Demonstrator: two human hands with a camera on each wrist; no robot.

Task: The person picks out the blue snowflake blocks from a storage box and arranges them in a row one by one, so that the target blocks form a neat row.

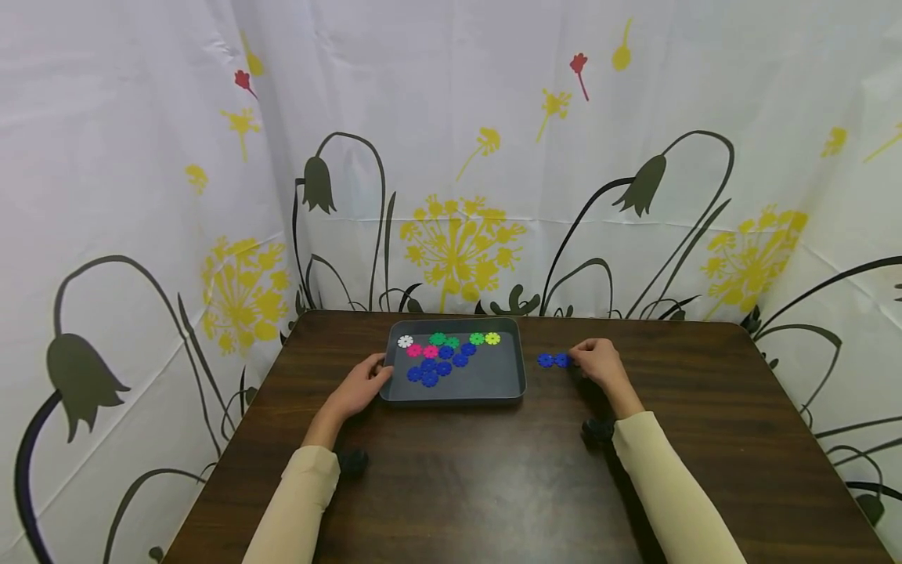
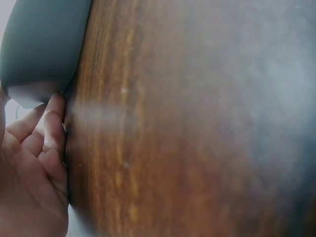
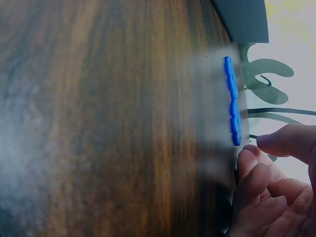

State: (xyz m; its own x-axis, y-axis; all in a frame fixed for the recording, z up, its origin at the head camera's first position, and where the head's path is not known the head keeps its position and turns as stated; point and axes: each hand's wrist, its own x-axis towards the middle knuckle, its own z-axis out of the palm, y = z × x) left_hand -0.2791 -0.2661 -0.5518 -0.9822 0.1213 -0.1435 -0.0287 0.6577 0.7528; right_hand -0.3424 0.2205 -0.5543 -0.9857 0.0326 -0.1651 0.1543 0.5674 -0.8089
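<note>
Two flat, notched blue discs (image 1: 546,360) lie on the worktop (image 1: 479,478) beside the grey tray (image 1: 493,379); we cannot tell whether our right hand (image 1: 599,363) pinches one. Our left hand (image 1: 358,387) grips the tray.

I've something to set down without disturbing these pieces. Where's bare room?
Widest: the table between tray and both sleeves; also right of the right hand. Inside the tray, the near right is free, between blue pieces and right wall. Crowded: the tray's back and left, and the strip between tray and right hand, with two blue ones.
</note>
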